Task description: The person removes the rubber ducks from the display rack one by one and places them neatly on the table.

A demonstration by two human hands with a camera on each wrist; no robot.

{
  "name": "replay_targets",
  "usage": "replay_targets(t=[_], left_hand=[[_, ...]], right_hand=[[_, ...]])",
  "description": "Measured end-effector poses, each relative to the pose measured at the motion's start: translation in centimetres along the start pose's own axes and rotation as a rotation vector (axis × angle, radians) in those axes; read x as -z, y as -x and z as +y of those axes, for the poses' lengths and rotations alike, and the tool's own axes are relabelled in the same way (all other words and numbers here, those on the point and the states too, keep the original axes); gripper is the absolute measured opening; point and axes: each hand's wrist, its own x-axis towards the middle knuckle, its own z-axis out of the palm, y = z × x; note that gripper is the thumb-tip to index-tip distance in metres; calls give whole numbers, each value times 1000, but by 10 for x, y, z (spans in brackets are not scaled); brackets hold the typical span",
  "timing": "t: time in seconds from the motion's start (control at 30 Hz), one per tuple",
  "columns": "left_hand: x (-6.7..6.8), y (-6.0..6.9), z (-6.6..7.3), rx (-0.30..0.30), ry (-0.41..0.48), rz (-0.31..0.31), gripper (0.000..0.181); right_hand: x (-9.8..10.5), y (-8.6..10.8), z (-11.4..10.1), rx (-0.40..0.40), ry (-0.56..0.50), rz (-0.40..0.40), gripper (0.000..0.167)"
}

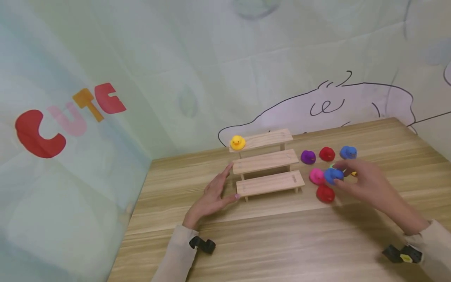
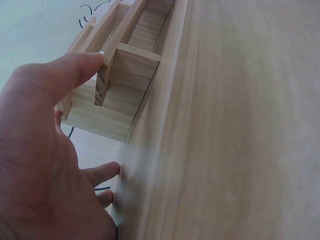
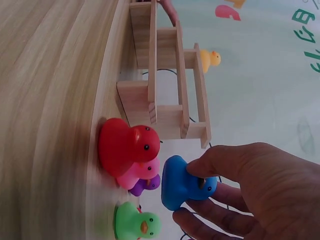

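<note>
My right hand pinches a blue rubber duck between thumb and fingers, above the table. Under and beside it are a red duck, a pink duck and a green duck, the last mostly hidden in the head view. Spread at the left end of a three-step wooden stand, my left hand touches the lowest step with its thumb, and its fingers reach toward the middle step. A yellow duck sits on the left end of the top step.
Behind the held duck stand a purple duck, another red duck and a second blue duck. Part of something yellow shows behind the right hand. A printed curtain hangs along the wood-grain table's back and left edges.
</note>
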Motion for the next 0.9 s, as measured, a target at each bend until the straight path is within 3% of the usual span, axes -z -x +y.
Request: replay_targets(t=[0.53, 0.9], left_hand=[[-1, 0, -1, 1, 2, 9, 100], [-2, -2, -2, 2, 5, 9, 99]], right_hand=[[6, 16, 30, -130, 46, -197, 39], [-2, 21, 39, -142, 32, -182, 37]])
